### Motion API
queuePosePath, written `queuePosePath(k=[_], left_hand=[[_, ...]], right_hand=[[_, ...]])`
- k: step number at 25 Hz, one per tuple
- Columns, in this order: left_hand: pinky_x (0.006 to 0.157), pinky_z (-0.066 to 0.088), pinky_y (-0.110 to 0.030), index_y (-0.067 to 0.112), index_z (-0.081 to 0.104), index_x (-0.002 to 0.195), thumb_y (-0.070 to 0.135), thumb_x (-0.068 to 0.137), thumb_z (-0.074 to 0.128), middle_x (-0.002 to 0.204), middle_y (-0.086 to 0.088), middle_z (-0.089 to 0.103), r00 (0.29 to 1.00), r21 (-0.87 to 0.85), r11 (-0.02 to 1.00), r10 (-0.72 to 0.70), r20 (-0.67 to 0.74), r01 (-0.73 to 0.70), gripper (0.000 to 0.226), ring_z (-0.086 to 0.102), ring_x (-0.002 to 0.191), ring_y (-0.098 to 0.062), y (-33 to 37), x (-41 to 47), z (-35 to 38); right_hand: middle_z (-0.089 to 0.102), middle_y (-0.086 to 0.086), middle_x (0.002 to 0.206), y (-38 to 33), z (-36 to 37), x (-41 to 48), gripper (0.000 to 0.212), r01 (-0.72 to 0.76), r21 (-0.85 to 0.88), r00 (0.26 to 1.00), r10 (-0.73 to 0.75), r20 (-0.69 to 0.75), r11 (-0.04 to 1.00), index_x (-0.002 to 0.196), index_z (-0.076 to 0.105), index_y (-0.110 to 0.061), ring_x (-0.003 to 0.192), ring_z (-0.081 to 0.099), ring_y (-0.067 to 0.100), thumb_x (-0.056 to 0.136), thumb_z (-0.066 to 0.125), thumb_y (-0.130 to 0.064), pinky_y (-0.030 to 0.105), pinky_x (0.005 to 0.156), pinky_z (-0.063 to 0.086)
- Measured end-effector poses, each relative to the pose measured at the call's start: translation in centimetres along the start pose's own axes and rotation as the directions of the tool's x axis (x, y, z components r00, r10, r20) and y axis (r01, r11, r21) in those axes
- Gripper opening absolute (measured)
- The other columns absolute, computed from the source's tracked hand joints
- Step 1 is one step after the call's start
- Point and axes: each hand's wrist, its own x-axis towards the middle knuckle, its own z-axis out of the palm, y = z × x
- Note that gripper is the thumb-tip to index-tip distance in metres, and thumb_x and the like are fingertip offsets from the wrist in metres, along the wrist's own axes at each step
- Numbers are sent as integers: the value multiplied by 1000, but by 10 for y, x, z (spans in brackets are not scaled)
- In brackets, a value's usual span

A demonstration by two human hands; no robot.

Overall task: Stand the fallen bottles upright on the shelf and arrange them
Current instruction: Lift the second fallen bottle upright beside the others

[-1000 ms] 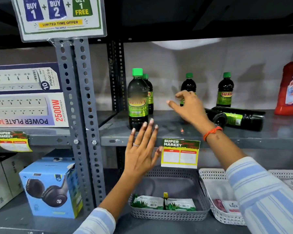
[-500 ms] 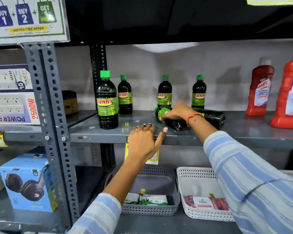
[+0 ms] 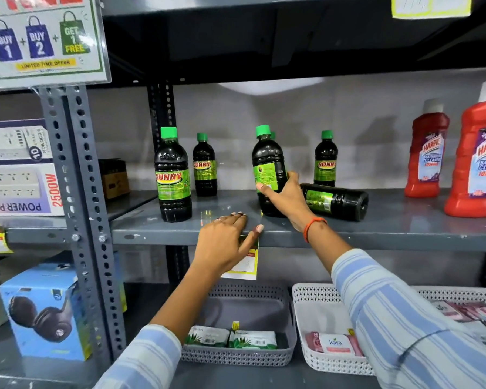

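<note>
My right hand (image 3: 285,197) grips a dark green-capped bottle (image 3: 267,161) near its base, holding it almost upright on the grey shelf (image 3: 404,223). Just right of it another dark bottle (image 3: 337,202) lies on its side. A large Sunny bottle (image 3: 173,175) stands at the front left, and smaller upright ones stand at the back left (image 3: 204,165) and back right (image 3: 325,160). One more cap peeks out behind the held bottle. My left hand (image 3: 225,242) rests flat on the shelf's front edge, holding nothing.
Two red Harpic bottles (image 3: 428,148) stand on the shelf's right end. A perforated upright post (image 3: 79,192) borders the left. Below are a grey basket (image 3: 244,327) and a white basket (image 3: 331,341) with packets, plus a blue headphone box (image 3: 44,313).
My right hand has raised the fallen bottle from lying on the shelf to nearly upright. My left hand stays on the shelf edge. The view has moved closer.
</note>
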Motion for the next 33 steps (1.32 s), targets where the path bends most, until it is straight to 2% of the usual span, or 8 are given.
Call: queuePosePath(k=[2,4,6,12,17,23,28,33], left_hand=[[57,54,-33,8,71,91,54,91,30,94,-10,74,1000,22,1000,-8,-9,8,62,70,79,-29,-6,-2,2],[57,52,-33,9,71,87,54,92,30,92,-9,74,999,37,999,-34,-20,34,61,69,78,-28,-6,-3,6],[59,51,-33,10,71,86,54,92,30,91,-8,74,998,39,998,-54,-41,55,60,69,78,-27,-5,-3,10],[59,50,-33,9,71,86,53,92,31,88,-7,75,994,39,996,-73,-82,76,60,69,76,-26,-4,-2,15],[63,51,-33,9,72,89,52,91,33,89,-7,75,990,38,995,-87,-108,92,59,70,77,-26,-3,-3,17],[65,51,-32,9,73,89,52,91,34,88,-6,75,986,46,993,-99,-137,106,58,70,76,-25,-2,-5,17],[65,51,-32,9,73,87,52,91,34,87,-6,75,983,41,993,-100,-152,108,58,70,76,-25,-1,-5,17],[64,50,-33,8,72,87,52,92,32,85,-6,75,984,35,993,-104,-142,110,59,69,74,-26,-1,-4,17]], right_hand=[[58,14,123,1,-1,-2,77,5,-71,997,-11,-77,997,129,39,-4,115,55,29,71,78,-37,38,96,47],[49,17,125,2,0,-5,79,36,-306,976,-99,-193,951,122,46,0,119,46,32,65,77,-44,38,98,43],[46,18,125,1,0,-8,81,47,-429,963,-155,-222,902,119,47,3,120,43,33,65,77,-50,37,95,42],[62,18,115,1,2,-8,73,57,-449,967,-161,-198,892,116,45,0,104,63,37,67,77,-43,40,79,52],[48,19,124,2,4,-8,86,57,-547,951,-212,-223,835,120,44,2,111,53,35,63,77,-54,38,88,48],[64,15,113,-2,1,-7,66,61,-347,984,-114,-135,936,118,46,-3,102,63,32,69,75,-36,32,75,48],[60,15,121,2,-2,-4,77,64,-318,992,-94,-81,946,123,47,-4,112,59,30,64,83,-38,39,90,50],[68,12,115,6,-3,-1,59,-36,-30,999,37,19,999,119,55,-7,105,65,26,67,79,-19,37,92,53]])
